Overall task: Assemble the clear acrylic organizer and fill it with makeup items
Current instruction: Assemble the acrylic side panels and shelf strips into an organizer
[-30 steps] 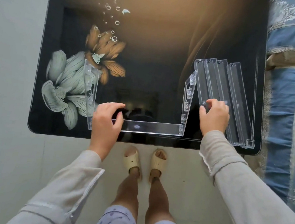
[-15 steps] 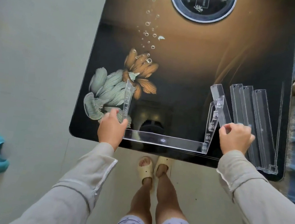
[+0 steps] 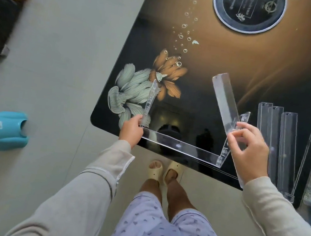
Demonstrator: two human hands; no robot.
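Lower centre, the left hand (image 3: 131, 130) grips the left upright of the U-shaped frame (image 3: 178, 146); the right hand (image 3: 248, 149), pinching one clear strip (image 3: 223, 98), has just lifted it from the right-hand stack (image 3: 287, 142), ready for slotting in

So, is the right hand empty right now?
No, the right hand pinches a long clear acrylic strip, held at a slant beside the organizer frame.

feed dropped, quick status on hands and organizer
Left hand grips clear acrylic U-shaped frame, left wall. Right hand pinches long clear acrylic strip, tilted. Path clear.
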